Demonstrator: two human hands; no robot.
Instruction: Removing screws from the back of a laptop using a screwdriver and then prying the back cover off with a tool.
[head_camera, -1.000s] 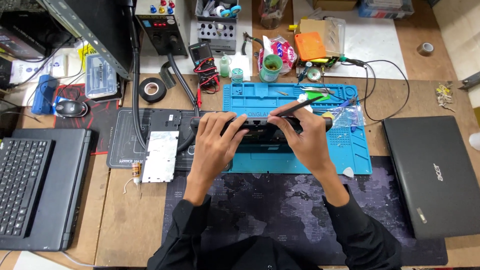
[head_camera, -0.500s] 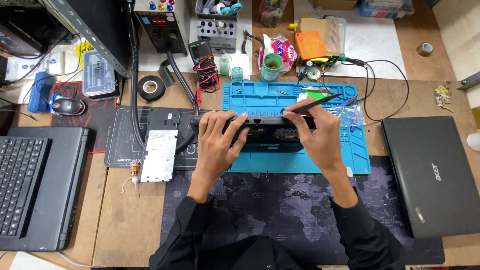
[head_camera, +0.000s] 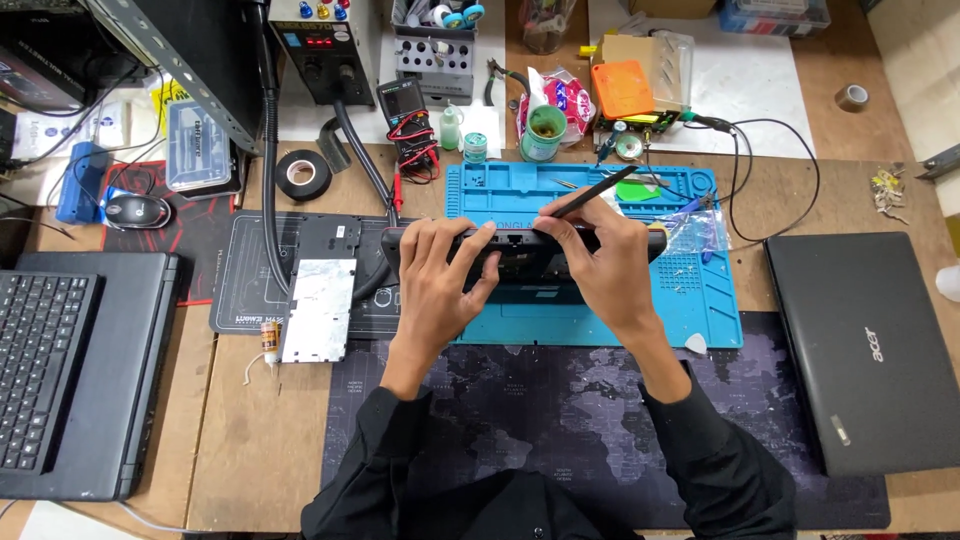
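A long black device part (head_camera: 522, 252), tipped up on its edge, lies across the blue work mat (head_camera: 700, 300). My left hand (head_camera: 440, 280) grips its left portion, fingers curled over the top edge. My right hand (head_camera: 600, 262) rests on its right portion and pinches a thin black tool (head_camera: 597, 190) whose far end angles up to the right. The tool's lower tip meets the part's top edge under my fingers. The hands cover most of the part.
An open laptop (head_camera: 70, 370) sits at left, a shut black laptop (head_camera: 865, 350) at right. A silver plate (head_camera: 320, 310) lies on a black mat. A tape roll (head_camera: 303, 173), a multimeter (head_camera: 408, 115), a green cup (head_camera: 546, 128), a mouse (head_camera: 137, 210) and a white pick (head_camera: 695, 344) lie around.
Both hands stay on the black part. The right hand and its tool shifted slightly along the top edge; the view moved a little.
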